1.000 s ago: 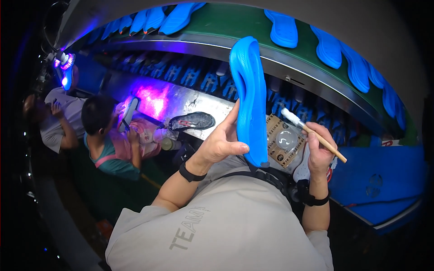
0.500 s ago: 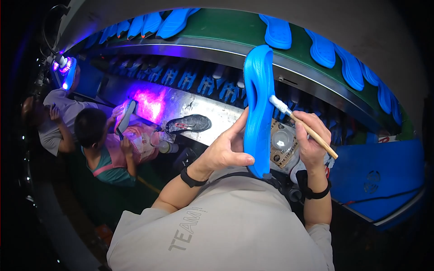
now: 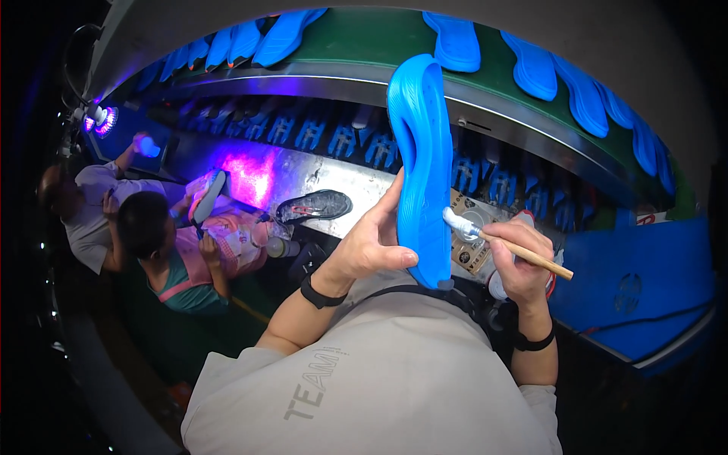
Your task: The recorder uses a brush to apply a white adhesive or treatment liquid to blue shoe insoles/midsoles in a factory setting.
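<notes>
My left hand (image 3: 373,250) grips a bright blue shoe sole (image 3: 422,174) at its lower part, the thumb lying across its side. The sole stands nearly upright in front of my chest, its ridged, hollowed side wall showing. In my right hand (image 3: 521,256) is a brush (image 3: 523,255) with a wooden handle, held between thumb and fingers. Its white-coated bristles touch or nearly touch the sole's right edge, low down. Behind the brush, a clear round cup (image 3: 468,230) sits partly hidden on a piece of printed brown cardboard (image 3: 474,258).
Several blue soles (image 3: 535,68) lie along a green conveyor belt (image 3: 371,38) at the back. Below runs a metal shelf (image 3: 364,180) bearing a dark shoe (image 3: 315,205). Two co-workers (image 3: 144,227) sit at left near a purple lamp (image 3: 106,121). A blue panel (image 3: 637,288) stands at right.
The brush has moved down along the sole's right edge, toward its lower end. The sole has shifted slightly left and up. At left, a co-worker's arm now reaches out with a glowing blue item.
</notes>
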